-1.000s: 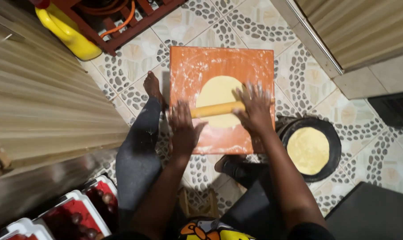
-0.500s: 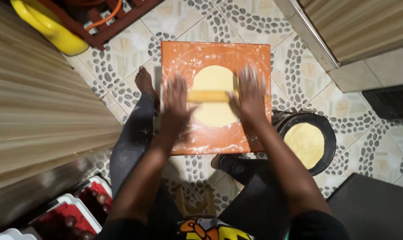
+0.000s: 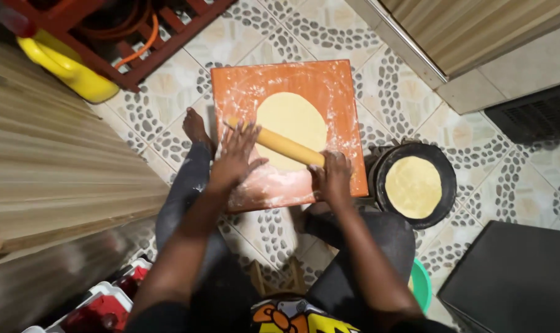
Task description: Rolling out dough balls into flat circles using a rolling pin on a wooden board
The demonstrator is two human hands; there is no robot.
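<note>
Now, left hand (image 3: pixel 235 155): flat, fingers apart on the rolling pin (image 3: pixel 284 146)
Right hand (image 3: pixel 330 177): curled over pin's 4 o'clock end
Risk: uneven pressure could tear the dough (image 3: pixel 292 120) on the board (image 3: pixel 341 92)

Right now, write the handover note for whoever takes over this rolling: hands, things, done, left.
Left hand: open, flat on the left end of the rolling pin.
Right hand: on the pin's right end; closed or flat, cannot tell.
The pin lies at a slant across the near edge of the dough round on the floured orange board.
Done: dough rolled flat; another flatbread lies in the black pan.
Left: this round is not in the pan.
</note>
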